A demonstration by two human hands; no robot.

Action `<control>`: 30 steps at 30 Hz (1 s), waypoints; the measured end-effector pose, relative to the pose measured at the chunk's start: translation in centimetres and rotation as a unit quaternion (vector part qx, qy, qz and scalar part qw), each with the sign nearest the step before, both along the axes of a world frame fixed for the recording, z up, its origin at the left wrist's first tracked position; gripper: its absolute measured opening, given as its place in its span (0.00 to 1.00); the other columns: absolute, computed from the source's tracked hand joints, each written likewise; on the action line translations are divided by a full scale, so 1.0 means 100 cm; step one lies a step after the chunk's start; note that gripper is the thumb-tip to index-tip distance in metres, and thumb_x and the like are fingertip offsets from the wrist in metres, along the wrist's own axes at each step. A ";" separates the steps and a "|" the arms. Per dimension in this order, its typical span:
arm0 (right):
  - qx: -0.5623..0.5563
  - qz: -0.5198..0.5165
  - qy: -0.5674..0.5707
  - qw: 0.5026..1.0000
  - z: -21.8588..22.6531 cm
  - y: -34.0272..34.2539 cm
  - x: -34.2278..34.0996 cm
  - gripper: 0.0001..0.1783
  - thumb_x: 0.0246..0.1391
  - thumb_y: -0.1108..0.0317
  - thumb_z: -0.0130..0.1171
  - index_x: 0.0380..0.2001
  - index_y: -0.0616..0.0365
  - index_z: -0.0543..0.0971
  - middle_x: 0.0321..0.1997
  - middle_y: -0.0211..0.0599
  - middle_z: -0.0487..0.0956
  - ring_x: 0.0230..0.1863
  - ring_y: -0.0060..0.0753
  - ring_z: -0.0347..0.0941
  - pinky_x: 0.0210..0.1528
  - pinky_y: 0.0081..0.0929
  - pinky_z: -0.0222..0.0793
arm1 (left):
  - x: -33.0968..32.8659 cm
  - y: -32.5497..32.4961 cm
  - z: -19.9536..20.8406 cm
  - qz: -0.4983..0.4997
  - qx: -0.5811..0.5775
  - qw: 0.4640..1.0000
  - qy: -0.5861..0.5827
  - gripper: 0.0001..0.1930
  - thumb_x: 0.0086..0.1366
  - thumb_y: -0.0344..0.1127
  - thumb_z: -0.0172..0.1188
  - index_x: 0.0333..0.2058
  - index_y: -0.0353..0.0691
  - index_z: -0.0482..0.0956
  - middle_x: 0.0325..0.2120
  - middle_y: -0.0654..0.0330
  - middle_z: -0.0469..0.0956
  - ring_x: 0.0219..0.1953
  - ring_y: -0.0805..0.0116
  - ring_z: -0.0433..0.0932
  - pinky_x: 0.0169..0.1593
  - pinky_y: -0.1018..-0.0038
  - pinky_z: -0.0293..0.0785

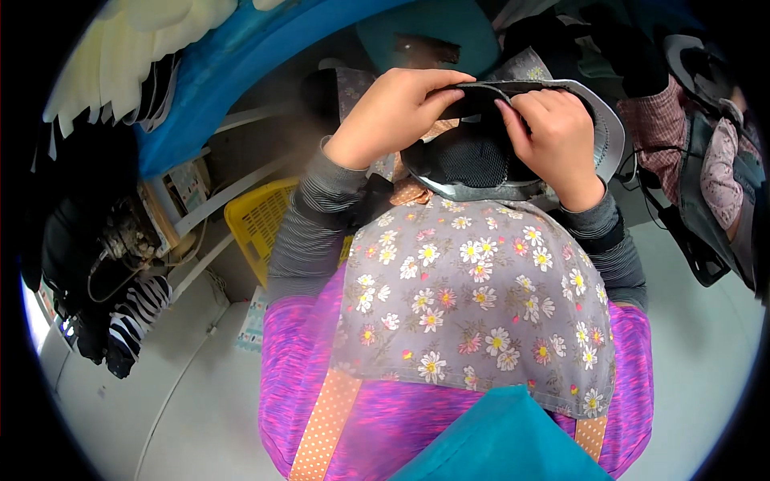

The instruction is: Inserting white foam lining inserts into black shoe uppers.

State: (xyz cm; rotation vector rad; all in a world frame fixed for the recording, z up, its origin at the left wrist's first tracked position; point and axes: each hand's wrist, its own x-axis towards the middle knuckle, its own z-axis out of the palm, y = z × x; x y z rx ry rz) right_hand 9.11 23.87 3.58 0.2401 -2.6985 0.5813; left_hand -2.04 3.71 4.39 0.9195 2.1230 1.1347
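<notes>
As fingers (449, 78) pinch, mesh piece (469, 160) (black), apron (505, 309)

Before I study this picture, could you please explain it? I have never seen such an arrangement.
There is no machine here, only a person working bare-handed. The picture comes from a wide fisheye camera worn on the head, looking down, so straight edges bend. The left hand pinches the upper edge of a dark piece with mesh, and the right hand grips that edge farther right; what the piece is, I cannot tell. Below is the wearer's flowered apron. At upper left, cream-coloured pieces seem to lie on a blue surface.
</notes>
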 end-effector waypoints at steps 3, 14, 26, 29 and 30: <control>-0.010 -0.010 0.029 0.999 -0.004 -0.001 -0.002 0.09 0.50 0.67 0.65 0.21 0.54 0.77 0.20 0.32 0.76 0.25 0.38 0.74 0.33 0.32 0.68 | 0.000 0.001 0.001 -0.008 -0.002 0.999 0.030 0.14 0.67 0.33 0.60 0.49 0.37 0.81 0.28 0.54 0.82 0.23 0.75 0.74 0.29 0.78 0.70; 0.014 0.034 0.016 0.999 0.007 -0.006 -0.010 0.11 0.49 0.63 0.67 0.21 0.54 0.77 0.21 0.31 0.76 0.27 0.37 0.74 0.37 0.31 0.69 | -0.010 0.015 0.015 -0.118 -0.091 0.936 0.319 0.10 0.59 0.42 0.64 0.31 0.42 0.77 0.25 0.57 0.77 0.30 0.54 0.79 0.31 0.62 0.74; 0.031 0.107 -0.047 0.993 0.009 -0.002 0.005 0.08 0.49 0.67 0.64 0.27 0.52 0.73 0.24 0.31 0.70 0.28 0.33 0.74 0.31 0.29 0.70 | -0.023 0.006 -0.003 -0.144 0.008 0.980 0.138 0.17 0.62 0.29 0.61 0.50 0.41 0.80 0.38 0.50 0.82 0.37 0.52 0.81 0.42 0.66 0.77; -0.023 0.009 0.008 1.000 0.003 0.006 -0.001 0.07 0.52 0.66 0.65 0.30 0.53 0.76 0.25 0.30 0.76 0.25 0.33 0.75 0.25 0.29 0.69 | -0.025 0.004 0.002 -0.144 -0.016 0.986 0.085 0.19 0.63 0.29 0.61 0.53 0.42 0.78 0.38 0.49 0.83 0.37 0.53 0.82 0.42 0.70 0.77; -0.024 -0.001 0.007 1.000 0.003 0.006 -0.001 0.06 0.52 0.66 0.65 0.31 0.53 0.77 0.25 0.30 0.77 0.25 0.33 0.76 0.25 0.29 0.69 | -0.023 0.005 0.003 -0.143 -0.008 0.986 0.081 0.18 0.63 0.29 0.61 0.53 0.41 0.79 0.38 0.49 0.83 0.36 0.54 0.82 0.41 0.70 0.77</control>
